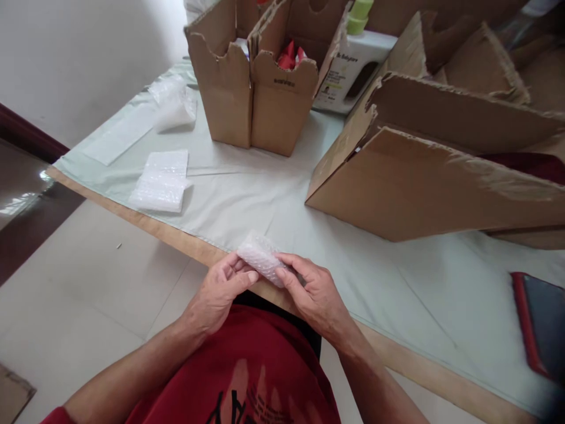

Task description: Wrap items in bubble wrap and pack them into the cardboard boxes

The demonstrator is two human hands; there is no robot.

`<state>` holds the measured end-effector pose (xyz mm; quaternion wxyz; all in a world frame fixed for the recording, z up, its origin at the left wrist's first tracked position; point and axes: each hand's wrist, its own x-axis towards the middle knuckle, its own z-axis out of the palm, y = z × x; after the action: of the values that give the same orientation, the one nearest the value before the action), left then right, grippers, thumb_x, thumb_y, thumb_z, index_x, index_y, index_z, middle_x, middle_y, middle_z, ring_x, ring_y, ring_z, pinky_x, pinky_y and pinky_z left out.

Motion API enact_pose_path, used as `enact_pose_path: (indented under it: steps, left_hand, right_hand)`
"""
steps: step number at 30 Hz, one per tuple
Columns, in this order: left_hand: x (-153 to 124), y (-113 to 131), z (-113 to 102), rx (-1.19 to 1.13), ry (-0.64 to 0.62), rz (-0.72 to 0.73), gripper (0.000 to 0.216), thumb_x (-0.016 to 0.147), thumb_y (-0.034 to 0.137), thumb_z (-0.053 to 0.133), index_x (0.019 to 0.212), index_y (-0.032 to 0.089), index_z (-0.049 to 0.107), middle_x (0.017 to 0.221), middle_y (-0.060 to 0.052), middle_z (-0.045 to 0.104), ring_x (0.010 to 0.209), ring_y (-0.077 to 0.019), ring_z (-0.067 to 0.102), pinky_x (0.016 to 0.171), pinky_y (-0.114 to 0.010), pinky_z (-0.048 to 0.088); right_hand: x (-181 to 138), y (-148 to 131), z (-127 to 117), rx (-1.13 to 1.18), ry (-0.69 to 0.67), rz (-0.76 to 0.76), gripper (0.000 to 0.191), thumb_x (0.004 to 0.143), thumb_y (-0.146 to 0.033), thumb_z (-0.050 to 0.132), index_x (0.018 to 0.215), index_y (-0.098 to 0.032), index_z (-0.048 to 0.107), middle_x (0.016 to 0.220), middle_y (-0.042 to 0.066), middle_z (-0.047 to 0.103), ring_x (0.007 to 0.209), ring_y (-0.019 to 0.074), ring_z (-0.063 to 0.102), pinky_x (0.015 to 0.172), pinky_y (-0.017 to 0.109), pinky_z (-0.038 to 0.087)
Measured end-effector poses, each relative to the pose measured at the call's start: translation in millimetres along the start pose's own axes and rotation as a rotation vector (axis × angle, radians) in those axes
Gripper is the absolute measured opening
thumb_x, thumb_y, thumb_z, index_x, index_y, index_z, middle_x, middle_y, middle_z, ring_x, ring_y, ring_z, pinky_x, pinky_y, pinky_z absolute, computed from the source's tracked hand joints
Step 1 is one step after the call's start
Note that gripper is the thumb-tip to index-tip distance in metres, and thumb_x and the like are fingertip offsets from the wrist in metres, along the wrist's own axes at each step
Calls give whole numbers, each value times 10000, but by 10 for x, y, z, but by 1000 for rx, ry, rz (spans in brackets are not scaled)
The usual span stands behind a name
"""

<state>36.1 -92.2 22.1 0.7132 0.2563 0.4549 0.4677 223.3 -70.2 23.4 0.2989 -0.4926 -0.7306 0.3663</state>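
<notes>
A rolled piece of bubble wrap (259, 254) is held between both hands at the table's front edge. My left hand (223, 288) grips its left end, fingers underneath and thumb along the near side. On the other end, my right hand (309, 288) pinches the roll between thumb and fingers. Whether anything is inside the roll I cannot tell. To the left, a folded sheet of bubble wrap (162, 181) lies flat on the table, and behind it sits a crumpled bubble wrap piece (173, 105).
Two narrow cardboard boxes (278, 112) stand at the back, beside a white bottle with a green cap (348, 70). A larger cut-open cardboard box (424, 182) fills the right. A phone in a red case (545, 324) lies at far right on the cloth-covered table (247, 194).
</notes>
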Motion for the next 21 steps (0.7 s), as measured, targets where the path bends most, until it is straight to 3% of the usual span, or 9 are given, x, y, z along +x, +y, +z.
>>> enact_pose_path:
  steps: [4, 6, 8, 10, 12, 14, 17, 19, 21]
  left_hand:
    - [84, -92, 51, -98, 57, 12, 403, 747, 329, 872, 1089, 186, 715, 1067, -53, 763, 1022, -193, 690, 971, -322, 532]
    - [73, -126, 52, -50, 65, 28, 380, 756, 337, 877, 1069, 196, 714, 1009, -33, 756, 963, -171, 674, 901, -276, 531]
    - [57, -142, 58, 27, 36, 47, 354, 783, 349, 867, 1068, 209, 711, 963, -18, 738, 908, -156, 650, 827, -244, 524]
    - [61, -150, 72, 104, -7, 65, 321, 812, 368, 848, 1057, 219, 705, 910, -4, 709, 848, -146, 621, 770, -227, 510]
    - [94, -157, 92, 183, -36, 89, 298, 822, 387, 836, 1026, 218, 699, 868, 2, 681, 810, -145, 599, 741, -224, 500]
    - [147, -150, 111, 274, -72, 106, 278, 832, 406, 820, 989, 212, 697, 845, -4, 669, 792, -153, 599, 725, -231, 501]
    - [244, -48, 134, 412, -192, 174, 244, 882, 431, 762, 1001, 229, 696, 850, -18, 685, 789, -173, 636, 710, -248, 528]
    - [326, 128, 178, 553, -276, 325, 313, 916, 419, 721, 1191, 279, 669, 1021, -52, 731, 932, -218, 691, 802, -296, 573]
    - [445, 386, 287, 762, -302, 573, 523, 930, 371, 695, 1428, 321, 544, 1271, -93, 703, 1133, -265, 678, 960, -380, 573]
  right_hand:
    - [-46, 11, -53, -94, 110, -14, 202, 982, -298, 583, 1106, -245, 734, 1070, 63, 772, 989, 249, 718, 922, 420, 567]
    - [-67, 55, -141, -123, 179, -12, 273, 938, -361, 651, 1176, -240, 715, 1194, 101, 728, 1101, 287, 685, 975, 465, 555]
    - [-89, 96, -255, -38, 152, 28, 476, 899, -435, 708, 1329, -240, 645, 1354, 123, 659, 1203, 301, 648, 1009, 465, 553]
    - [-112, 116, -355, 117, 51, 78, 593, 872, -469, 739, 1401, -244, 590, 1379, 110, 652, 1191, 277, 658, 986, 412, 567]
    - [-133, 114, -415, 239, -10, 120, 486, 863, -438, 743, 1295, -240, 645, 1183, 65, 727, 1026, 230, 695, 893, 346, 582]
    - [-150, 98, -447, 283, 2, 143, 249, 875, -369, 711, 1081, -229, 695, 945, 16, 729, 855, 186, 679, 798, 297, 569]
    - [-187, 69, -553, 258, 79, 107, 78, 903, -289, 656, 941, -227, 684, 827, -11, 697, 759, 154, 654, 732, 263, 549]
    - [-230, 47, -727, 201, 137, 46, 74, 921, -276, 655, 976, -244, 693, 848, -9, 714, 754, 155, 671, 709, 259, 557]
    - [-288, 20, -990, 106, 206, -31, 98, 941, -277, 668, 1030, -281, 711, 898, 1, 741, 777, 169, 703, 685, 263, 576]
